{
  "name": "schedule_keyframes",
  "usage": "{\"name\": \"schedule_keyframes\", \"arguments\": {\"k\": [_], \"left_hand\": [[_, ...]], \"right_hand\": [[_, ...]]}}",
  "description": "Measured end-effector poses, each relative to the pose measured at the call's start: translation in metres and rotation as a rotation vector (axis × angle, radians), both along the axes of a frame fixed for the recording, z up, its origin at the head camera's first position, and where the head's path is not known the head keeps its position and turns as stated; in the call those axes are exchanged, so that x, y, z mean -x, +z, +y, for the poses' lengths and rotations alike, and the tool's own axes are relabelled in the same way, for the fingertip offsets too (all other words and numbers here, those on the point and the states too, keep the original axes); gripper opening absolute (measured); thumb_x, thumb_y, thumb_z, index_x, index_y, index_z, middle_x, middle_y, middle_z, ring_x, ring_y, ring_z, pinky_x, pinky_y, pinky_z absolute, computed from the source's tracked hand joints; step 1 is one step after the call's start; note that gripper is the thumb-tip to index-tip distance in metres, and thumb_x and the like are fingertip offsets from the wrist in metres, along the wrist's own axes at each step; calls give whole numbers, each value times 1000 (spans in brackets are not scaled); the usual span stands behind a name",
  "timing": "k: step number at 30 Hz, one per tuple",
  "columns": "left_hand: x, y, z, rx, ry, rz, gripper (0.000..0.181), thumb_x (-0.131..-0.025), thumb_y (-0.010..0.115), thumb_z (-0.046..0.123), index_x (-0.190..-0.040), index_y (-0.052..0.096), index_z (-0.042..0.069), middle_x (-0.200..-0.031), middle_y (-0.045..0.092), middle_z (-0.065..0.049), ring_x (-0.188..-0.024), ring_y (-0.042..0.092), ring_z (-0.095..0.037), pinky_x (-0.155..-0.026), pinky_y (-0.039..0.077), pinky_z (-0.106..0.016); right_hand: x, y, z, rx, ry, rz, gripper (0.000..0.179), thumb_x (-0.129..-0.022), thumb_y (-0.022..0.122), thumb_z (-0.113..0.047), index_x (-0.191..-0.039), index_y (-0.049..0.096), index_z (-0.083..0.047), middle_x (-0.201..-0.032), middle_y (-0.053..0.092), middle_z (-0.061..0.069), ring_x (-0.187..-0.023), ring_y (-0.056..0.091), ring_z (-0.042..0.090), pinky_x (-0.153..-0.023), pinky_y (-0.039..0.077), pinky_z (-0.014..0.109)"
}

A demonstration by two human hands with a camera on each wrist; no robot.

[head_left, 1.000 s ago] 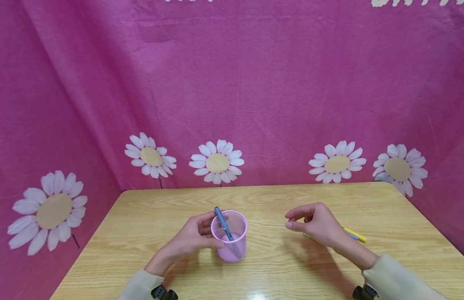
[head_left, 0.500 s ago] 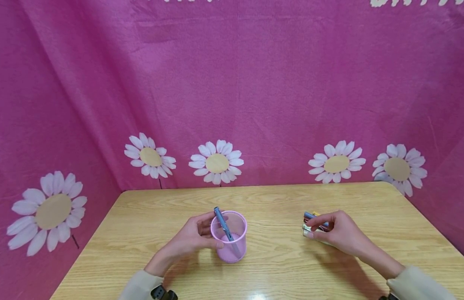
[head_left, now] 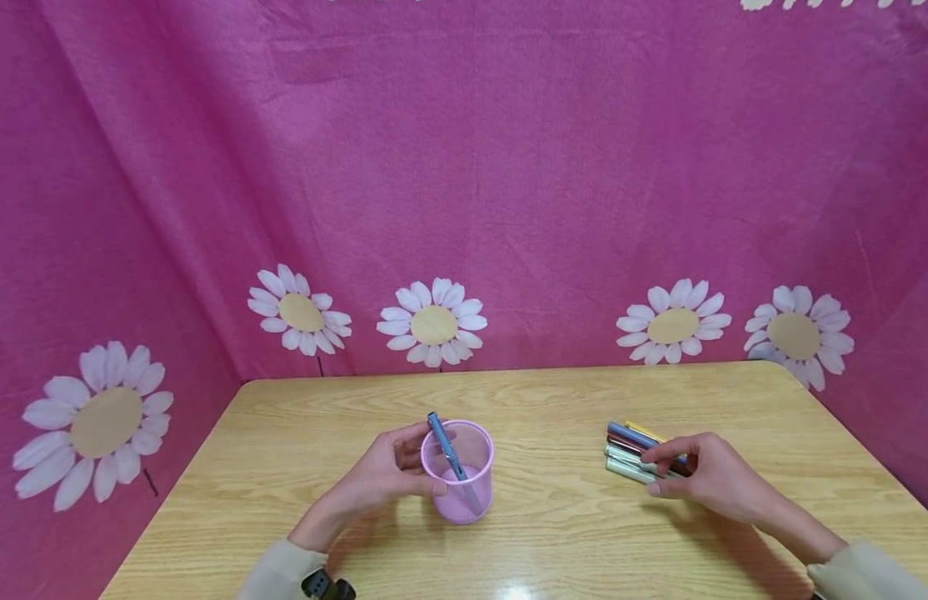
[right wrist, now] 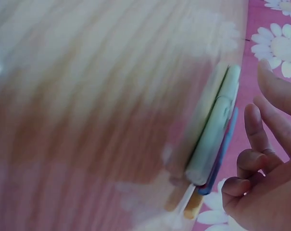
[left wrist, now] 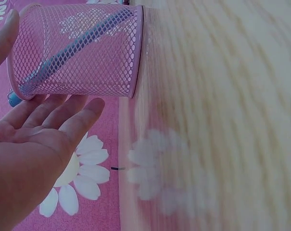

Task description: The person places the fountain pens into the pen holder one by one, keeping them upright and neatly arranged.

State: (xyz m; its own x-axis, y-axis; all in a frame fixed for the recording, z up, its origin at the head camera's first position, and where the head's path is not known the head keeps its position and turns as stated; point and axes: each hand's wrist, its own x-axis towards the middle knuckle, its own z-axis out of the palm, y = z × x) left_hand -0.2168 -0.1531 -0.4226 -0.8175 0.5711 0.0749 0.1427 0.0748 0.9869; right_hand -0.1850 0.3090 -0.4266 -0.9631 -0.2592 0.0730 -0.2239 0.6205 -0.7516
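Observation:
My left hand [head_left: 370, 482] holds a pink mesh pen cup [head_left: 451, 507] upright on the table, thumb at the near side and fingers behind it. Inside, a blue-grey pen [head_left: 447, 447] leans to the left, its top above the rim; the left wrist view shows the pen [left wrist: 70, 50] through the mesh. At the right, my right hand [head_left: 722, 482] hovers over several pens lying side by side, thumb and index finger apart with nothing between them. A pale green pen [right wrist: 213, 132] lies nearest, then dark red, blue [head_left: 625, 432] and yellow [head_left: 644, 431] ones. The hand covers their right ends.
The wooden table [head_left: 539, 417] reaches back to a pink cloth [head_left: 509, 208] printed with white daisies, which also hangs at both sides. A stretch of bare wood separates the cup from the pens.
My right hand has moved right and toward me, away from the cup to the pens, uncovering their left ends. My left hand and the cup have stayed in place.

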Motion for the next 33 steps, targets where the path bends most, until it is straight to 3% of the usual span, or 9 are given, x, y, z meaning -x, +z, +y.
{"name": "schedule_keyframes", "arguments": {"k": [10,20,33], "left_hand": [[-1,1,-2,3,18,1,77,-89,84,5,-155,46,-5,-148,58,-23,-128,62,-38,-108,51,-48],[0,1,1,13,9,-2,75,-89,84,5,-155,47,-3,-144,61,-23,-128,62,-37,-112,47,-49],[1,0,0,5,5,2,78,-87,86,3,-154,47,-3,-143,61,-25,-129,61,-38,-110,49,-49]], "right_hand": [[0,-6,13,-52,-20,9,31,-79,94,-15,-106,80,-6,-84,64,2,-76,52,12,-62,41,24],[3,-13,20,-44,38,35,31,-78,95,-18,-104,81,-8,-83,62,0,-71,46,8,-58,37,23],[8,-10,19,-80,95,54,28,-80,93,-17,-104,83,-8,-82,57,-1,-71,44,8,-58,35,24]]}}
